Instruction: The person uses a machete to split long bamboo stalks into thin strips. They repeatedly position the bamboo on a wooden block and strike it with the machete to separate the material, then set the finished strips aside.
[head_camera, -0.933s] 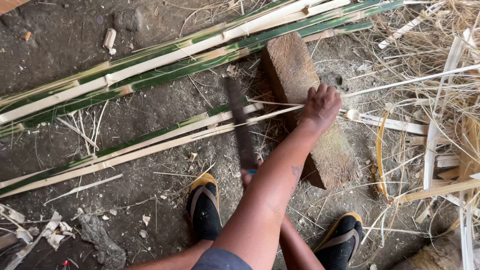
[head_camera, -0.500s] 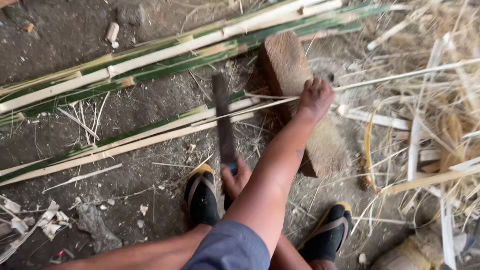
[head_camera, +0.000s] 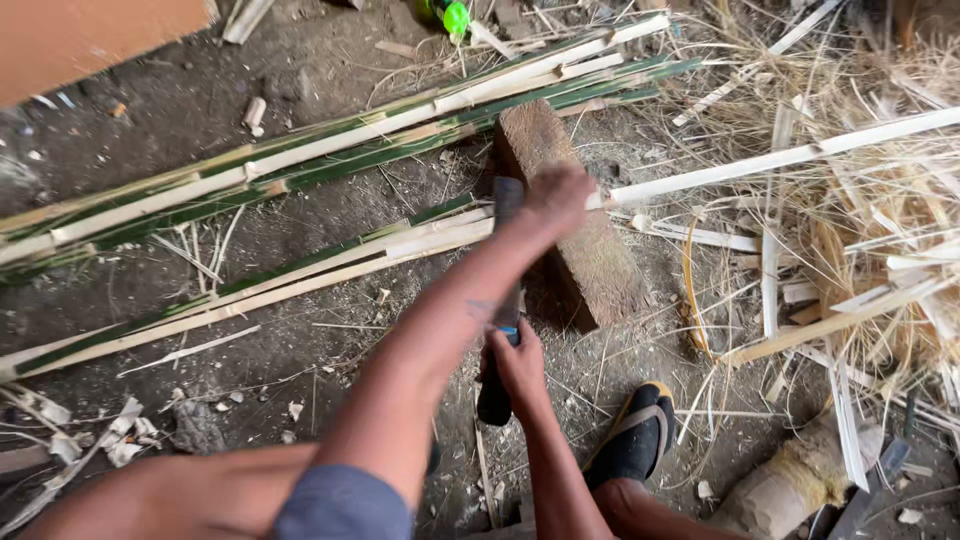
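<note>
My left hand (head_camera: 560, 195) is closed on the end of a bundle of long split bamboo strips (head_camera: 300, 275), pressing it on a worn wooden block (head_camera: 600, 265). The strips run from the block down to the left over the dirt floor. My right hand (head_camera: 517, 362) grips the dark handle of a long knife (head_camera: 505, 215). Its blade points up and away from me, its tip right beside my left hand at the strip ends. My left forearm crosses over the blade and hides its middle.
A second bundle of green and pale bamboo strips (head_camera: 330, 150) lies farther back. Dry shavings and loose slats (head_camera: 860, 230) pile up on the right. My foot in a black sandal (head_camera: 635, 435) rests below the block. A pale log (head_camera: 790, 485) lies at bottom right, an orange board (head_camera: 90, 40) at top left.
The knife blade has swung right, from left of the block to against the strip ends by my left hand. My right hand rose with the handle. The view shifted slightly.
</note>
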